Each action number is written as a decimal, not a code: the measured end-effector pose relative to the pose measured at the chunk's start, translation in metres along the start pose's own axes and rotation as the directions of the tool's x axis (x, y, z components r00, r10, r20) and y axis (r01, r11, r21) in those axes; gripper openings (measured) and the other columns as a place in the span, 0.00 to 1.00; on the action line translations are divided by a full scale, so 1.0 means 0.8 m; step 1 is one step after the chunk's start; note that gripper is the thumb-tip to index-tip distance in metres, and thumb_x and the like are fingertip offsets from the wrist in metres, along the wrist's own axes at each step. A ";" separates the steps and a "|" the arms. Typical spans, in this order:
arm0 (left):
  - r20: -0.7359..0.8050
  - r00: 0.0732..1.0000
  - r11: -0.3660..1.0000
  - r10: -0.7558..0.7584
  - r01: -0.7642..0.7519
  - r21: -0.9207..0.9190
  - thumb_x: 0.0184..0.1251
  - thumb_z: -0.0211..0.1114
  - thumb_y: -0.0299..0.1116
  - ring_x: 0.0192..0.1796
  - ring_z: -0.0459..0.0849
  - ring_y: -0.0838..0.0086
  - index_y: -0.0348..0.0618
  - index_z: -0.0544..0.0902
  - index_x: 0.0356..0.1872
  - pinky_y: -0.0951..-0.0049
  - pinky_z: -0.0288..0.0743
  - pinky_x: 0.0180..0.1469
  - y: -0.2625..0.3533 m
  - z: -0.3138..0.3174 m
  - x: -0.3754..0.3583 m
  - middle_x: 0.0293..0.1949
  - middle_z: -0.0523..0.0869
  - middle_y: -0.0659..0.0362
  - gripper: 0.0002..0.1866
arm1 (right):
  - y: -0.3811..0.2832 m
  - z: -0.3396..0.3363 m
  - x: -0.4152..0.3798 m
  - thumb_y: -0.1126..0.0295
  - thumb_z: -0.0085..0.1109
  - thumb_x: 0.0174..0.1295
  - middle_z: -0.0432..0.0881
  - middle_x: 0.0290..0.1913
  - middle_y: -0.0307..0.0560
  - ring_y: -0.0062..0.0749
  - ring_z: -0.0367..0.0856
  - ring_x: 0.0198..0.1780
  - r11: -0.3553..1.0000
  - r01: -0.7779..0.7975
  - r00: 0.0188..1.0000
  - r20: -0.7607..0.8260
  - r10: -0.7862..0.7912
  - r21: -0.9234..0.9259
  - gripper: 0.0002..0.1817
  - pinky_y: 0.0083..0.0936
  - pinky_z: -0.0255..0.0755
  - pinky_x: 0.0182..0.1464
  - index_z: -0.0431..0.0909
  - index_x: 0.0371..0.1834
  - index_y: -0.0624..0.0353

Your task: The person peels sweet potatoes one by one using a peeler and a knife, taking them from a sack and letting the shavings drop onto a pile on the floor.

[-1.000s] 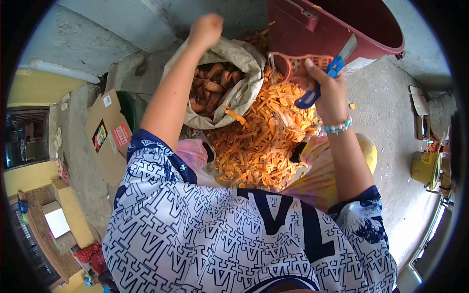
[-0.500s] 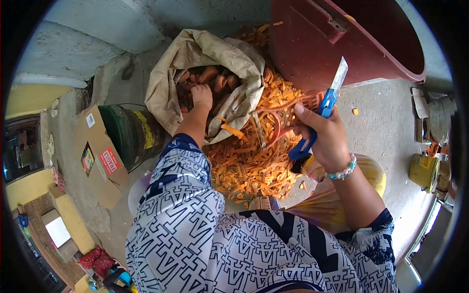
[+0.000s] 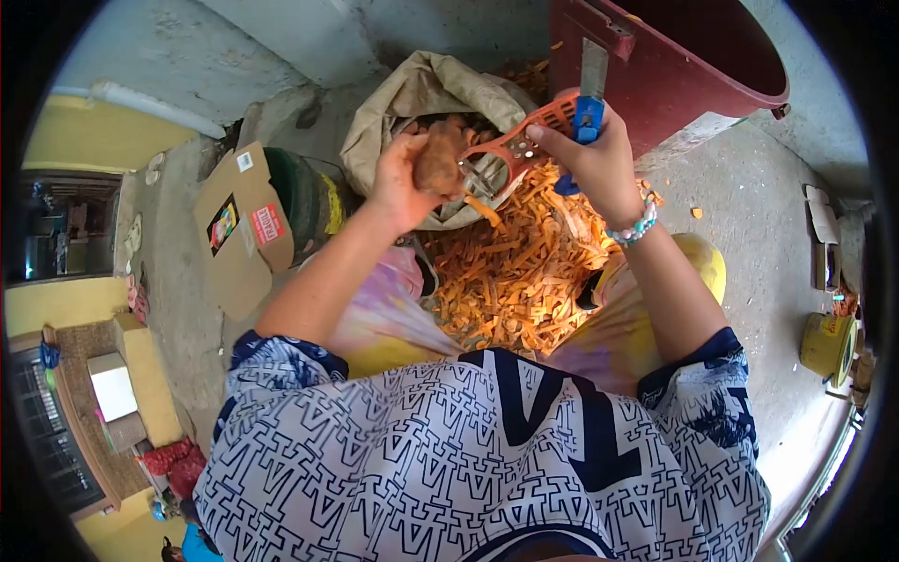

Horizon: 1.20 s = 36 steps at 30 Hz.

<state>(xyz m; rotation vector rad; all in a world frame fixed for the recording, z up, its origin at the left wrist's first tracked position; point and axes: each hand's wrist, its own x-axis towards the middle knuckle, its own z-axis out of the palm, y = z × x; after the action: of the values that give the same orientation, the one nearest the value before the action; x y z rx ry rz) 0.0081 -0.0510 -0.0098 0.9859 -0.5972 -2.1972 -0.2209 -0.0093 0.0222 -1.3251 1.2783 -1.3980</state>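
Observation:
My left hand (image 3: 397,192) is wrapped round a brown, rough-skinned sweet potato (image 3: 438,161), held up over the mouth of a beige sack (image 3: 382,105). More brown roots show inside the sack, partly hidden behind the held one. In my right hand (image 3: 607,176) are both an orange peeler (image 3: 518,145) and a blue utility knife (image 3: 588,110), its blade extended and pointing away from me. The peeler's head is right at the sweet potato's right side. Below lies a broad heap of orange peelings (image 3: 510,281), between my legs.
A large dark red tub (image 3: 655,84) stands at the back right beside the peelings. To the left are a dark green bucket (image 3: 292,201) and a cardboard piece (image 3: 234,276) with a FRAGILE label. A yellow bucket (image 3: 824,345) is farther right.
My left hand has come up out of the sack with a sweet potato. My right hand has moved up and left, bringing the peeler to it.

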 end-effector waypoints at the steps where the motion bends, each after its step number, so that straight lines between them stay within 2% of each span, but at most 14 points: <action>1: -0.045 0.996 0.995 0.077 -0.079 -0.056 0.62 0.47 0.46 0.46 0.77 0.68 0.45 0.72 0.52 0.64 0.70 0.48 -0.008 0.021 -0.010 0.47 0.78 0.57 0.22 | -0.004 0.002 -0.001 0.72 0.69 0.49 0.77 0.25 0.34 0.13 0.71 0.23 1.000 0.006 1.000 0.005 -0.006 0.004 0.13 0.14 0.67 0.27 0.73 0.33 0.61; 4: -0.083 0.988 0.988 0.133 -0.139 -0.070 0.66 0.45 0.47 0.47 0.77 0.68 0.46 0.72 0.51 0.65 0.71 0.48 -0.028 0.053 -0.026 0.47 0.78 0.57 0.20 | -0.010 0.005 -0.004 0.73 0.69 0.47 0.78 0.27 0.33 0.13 0.71 0.28 0.988 0.146 0.984 0.091 -0.151 0.056 0.14 0.15 0.68 0.32 0.74 0.34 0.62; 7: 0.013 0.992 0.983 0.124 -0.121 -0.141 0.68 0.43 0.47 0.50 0.77 0.69 0.46 0.72 0.52 0.63 0.73 0.49 -0.038 0.061 -0.034 0.48 0.78 0.57 0.20 | -0.024 -0.002 -0.006 0.73 0.70 0.46 0.78 0.28 0.33 0.13 0.70 0.29 0.981 0.193 0.971 0.146 -0.191 0.004 0.15 0.16 0.68 0.33 0.75 0.35 0.63; 12: -0.031 0.987 0.968 0.157 -0.161 -0.195 0.69 0.43 0.49 0.51 0.77 0.70 0.47 0.72 0.52 0.62 0.74 0.49 -0.053 0.071 -0.036 0.47 0.78 0.57 0.21 | -0.019 -0.003 -0.008 0.74 0.69 0.47 0.79 0.29 0.35 0.13 0.73 0.31 0.989 0.141 0.965 0.218 -0.146 0.039 0.14 0.16 0.70 0.35 0.75 0.35 0.63; 14: 0.056 0.988 0.982 0.147 -0.139 -0.131 0.70 0.43 0.50 0.51 0.77 0.70 0.46 0.72 0.53 0.64 0.74 0.49 -0.057 0.067 -0.031 0.47 0.78 0.57 0.22 | -0.015 -0.005 -0.006 0.74 0.69 0.47 0.79 0.29 0.35 0.14 0.74 0.32 0.992 0.109 0.966 0.227 -0.122 0.068 0.14 0.16 0.71 0.35 0.75 0.35 0.63; 16: 0.032 0.982 0.981 0.185 -0.182 -0.069 0.69 0.44 0.50 0.50 0.77 0.71 0.46 0.72 0.53 0.65 0.74 0.49 -0.065 0.072 -0.034 0.46 0.79 0.58 0.22 | -0.013 -0.009 -0.002 0.74 0.68 0.49 0.79 0.30 0.37 0.16 0.77 0.29 0.975 0.222 0.934 0.294 -0.203 -0.032 0.16 0.16 0.72 0.30 0.72 0.40 0.63; 19: 0.038 0.975 0.974 0.219 -0.221 0.044 0.69 0.46 0.51 0.46 0.78 0.73 0.46 0.72 0.53 0.67 0.74 0.46 -0.064 0.071 -0.035 0.45 0.79 0.58 0.23 | -0.008 -0.013 0.009 0.72 0.68 0.49 0.79 0.28 0.37 0.16 0.77 0.27 0.999 0.011 0.933 0.358 -0.023 0.034 0.15 0.15 0.71 0.27 0.73 0.37 0.61; 22: 0.067 0.978 0.969 0.199 -0.206 0.133 0.67 0.49 0.52 0.38 0.78 0.75 0.44 0.72 0.52 0.70 0.73 0.38 -0.066 0.055 -0.042 0.41 0.79 0.59 0.23 | 0.032 -0.066 0.069 0.73 0.68 0.48 0.80 0.25 0.37 0.16 0.76 0.24 0.974 0.174 0.978 -0.091 -0.188 -0.142 0.11 0.16 0.70 0.26 0.77 0.32 0.60; 24: 0.089 0.986 0.975 0.144 -0.156 0.158 0.67 0.49 0.52 0.38 0.77 0.75 0.40 0.72 0.53 0.72 0.72 0.35 -0.070 0.047 -0.054 0.39 0.79 0.56 0.25 | 0.032 -0.082 0.068 0.73 0.68 0.48 0.80 0.25 0.38 0.16 0.74 0.23 0.986 0.116 0.986 -0.108 -0.129 -0.117 0.10 0.16 0.68 0.24 0.77 0.32 0.60; 26: 0.132 0.984 0.987 0.116 -0.129 0.092 0.68 0.47 0.52 0.37 0.76 0.74 0.38 0.71 0.52 0.70 0.71 0.37 -0.063 0.032 -0.047 0.38 0.78 0.55 0.26 | 0.027 -0.077 0.066 0.72 0.68 0.48 0.81 0.26 0.39 0.15 0.73 0.21 0.993 0.063 0.992 -0.105 -0.073 -0.099 0.10 0.15 0.67 0.23 0.77 0.31 0.60; 28: 0.079 0.992 0.992 0.093 -0.086 -0.093 0.69 0.43 0.50 0.36 0.76 0.73 0.38 0.71 0.51 0.67 0.71 0.38 -0.054 0.030 -0.043 0.38 0.78 0.54 0.25 | 0.005 -0.046 0.029 0.72 0.68 0.49 0.81 0.26 0.39 0.14 0.71 0.19 0.998 0.046 0.997 0.060 -0.049 0.045 0.10 0.14 0.64 0.21 0.77 0.31 0.60; 29: -0.031 0.997 0.985 0.076 -0.079 -0.154 0.70 0.41 0.48 0.37 0.76 0.72 0.40 0.72 0.51 0.65 0.70 0.38 -0.050 0.031 -0.039 0.38 0.78 0.55 0.23 | -0.010 -0.033 0.013 0.72 0.68 0.49 0.80 0.26 0.39 0.16 0.73 0.21 1.000 0.013 0.993 0.118 -0.011 -0.015 0.10 0.15 0.66 0.23 0.77 0.31 0.60; 30: -0.032 0.997 0.984 0.077 -0.081 -0.160 0.70 0.41 0.48 0.37 0.76 0.72 0.40 0.72 0.51 0.65 0.70 0.38 -0.051 0.029 -0.034 0.38 0.78 0.55 0.23 | -0.006 -0.018 0.002 0.73 0.69 0.48 0.80 0.26 0.38 0.17 0.75 0.23 0.995 0.047 0.991 0.124 -0.057 0.083 0.10 0.15 0.69 0.26 0.76 0.31 0.61; 36: -0.111 0.976 0.953 0.187 -0.208 -0.219 0.70 0.43 0.47 0.42 0.79 0.71 0.48 0.72 0.48 0.62 0.74 0.40 -0.058 0.042 -0.029 0.42 0.80 0.58 0.17 | -0.006 0.013 -0.014 0.74 0.69 0.46 0.80 0.30 0.36 0.14 0.74 0.31 0.997 0.076 0.973 0.219 -0.074 -0.004 0.14 0.17 0.71 0.35 0.76 0.35 0.64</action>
<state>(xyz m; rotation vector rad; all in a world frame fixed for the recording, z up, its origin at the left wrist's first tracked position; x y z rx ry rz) -0.0236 0.0025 -0.0069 0.8583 -0.3731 -1.9814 -0.2087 0.0012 0.0246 -1.5041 1.1016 -1.2567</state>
